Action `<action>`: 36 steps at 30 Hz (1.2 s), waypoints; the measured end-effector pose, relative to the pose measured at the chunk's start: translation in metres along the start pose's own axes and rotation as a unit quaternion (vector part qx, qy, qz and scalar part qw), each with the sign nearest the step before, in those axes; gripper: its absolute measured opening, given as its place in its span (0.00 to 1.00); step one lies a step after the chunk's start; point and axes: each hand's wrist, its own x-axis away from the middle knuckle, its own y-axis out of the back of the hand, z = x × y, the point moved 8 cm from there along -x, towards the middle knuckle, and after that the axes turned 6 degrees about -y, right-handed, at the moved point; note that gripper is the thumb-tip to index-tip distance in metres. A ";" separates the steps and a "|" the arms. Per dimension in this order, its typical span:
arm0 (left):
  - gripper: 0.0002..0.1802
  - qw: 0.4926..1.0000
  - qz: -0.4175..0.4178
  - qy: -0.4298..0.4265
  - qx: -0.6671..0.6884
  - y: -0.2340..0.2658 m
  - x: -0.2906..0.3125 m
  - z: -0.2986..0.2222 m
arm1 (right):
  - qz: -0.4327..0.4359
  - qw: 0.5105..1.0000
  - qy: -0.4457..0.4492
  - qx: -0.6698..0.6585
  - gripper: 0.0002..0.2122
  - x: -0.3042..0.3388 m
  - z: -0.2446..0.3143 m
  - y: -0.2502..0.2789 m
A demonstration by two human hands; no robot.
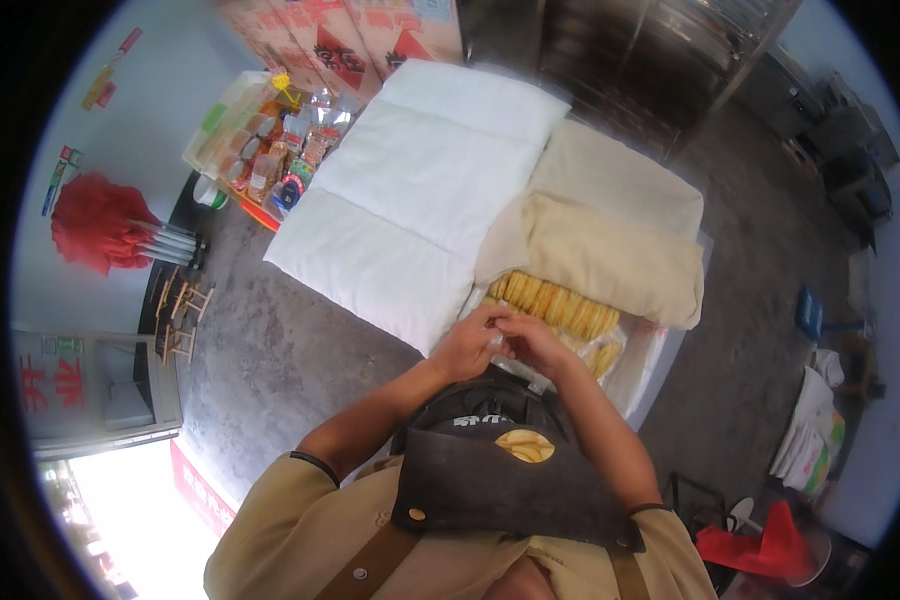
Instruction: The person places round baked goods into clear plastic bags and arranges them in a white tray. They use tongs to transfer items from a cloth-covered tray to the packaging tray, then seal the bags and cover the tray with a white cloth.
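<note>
My left hand (463, 346) and my right hand (536, 345) meet in front of my chest, fingers bent and pinched together. A small whitish, shiny bit shows between them; what it is I cannot make out. Just beyond my hands, flat golden-yellow pastries (558, 305) stand on edge in a packed row, with a few more (604, 357) nearer my right forearm. Clear plastic (615, 340) lies around them. A folded beige cloth (610, 255) covers the area behind the row. To its left spreads a thick white quilted pad (420, 190), its near corner close to my left hand.
A crate of jars and packets (270, 150) stands at the far left, cartons (340, 45) behind the pad. A dark rack (620, 70) rises at the back. Small wooden stools (182, 315) sit left, a blue stool (810, 312) and white sacks (808, 430) right.
</note>
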 end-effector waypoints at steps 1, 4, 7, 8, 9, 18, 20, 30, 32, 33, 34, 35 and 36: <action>0.09 1.000 -0.007 0.002 0.007 0.000 0.003 0.002 | -0.025 0.999 0.008 0.022 0.06 -0.001 0.001 0.005; 0.09 0.999 -0.023 0.006 0.039 0.000 0.014 0.008 | -0.109 0.989 0.023 0.097 0.07 0.002 0.008 0.016; 0.12 0.996 -0.045 0.005 0.079 -0.001 0.021 0.011 | -0.155 0.973 0.052 0.161 0.07 0.010 0.023 0.013; 0.14 0.993 -0.067 -0.014 0.092 0.001 0.023 0.008 | -0.150 0.971 0.051 0.179 0.07 0.011 0.024 0.007; 0.15 0.992 -0.061 0.014 0.111 -0.003 0.025 0.013 | -0.131 0.969 0.066 0.199 0.07 0.012 0.026 -0.001; 0.22 0.993 -0.098 0.032 0.058 -0.002 0.033 0.025 | -0.193 0.955 0.115 0.193 0.07 -0.009 0.005 0.026; 0.22 0.994 -0.095 0.052 0.012 0.002 0.043 0.031 | -0.353 0.877 0.160 0.282 0.06 -0.007 0.016 0.053; 0.24 0.959 -0.119 0.226 0.121 -0.001 0.060 0.060 | -0.365 0.747 0.333 0.445 0.05 0.053 0.052 0.025; 0.26 0.938 -0.126 0.238 0.218 -0.017 0.044 0.072 | -0.286 0.717 0.379 0.511 0.04 0.065 0.058 -0.007; 0.27 0.931 -0.097 0.275 0.219 -0.026 0.039 0.082 | -0.249 0.701 0.393 0.541 0.04 0.070 0.059 -0.021; 0.28 0.923 -0.075 0.291 0.239 -0.035 0.031 0.090 | -0.211 0.663 0.422 0.581 0.05 0.075 0.061 -0.036; 0.29 0.913 -0.047 0.317 0.251 -0.043 0.026 0.098 | -0.173 0.622 0.449 0.618 0.06 0.079 0.063 -0.049; 0.29 0.890 -0.028 0.323 0.322 -0.051 0.021 0.101 | -0.133 0.581 0.461 0.658 0.08 0.080 0.061 -0.059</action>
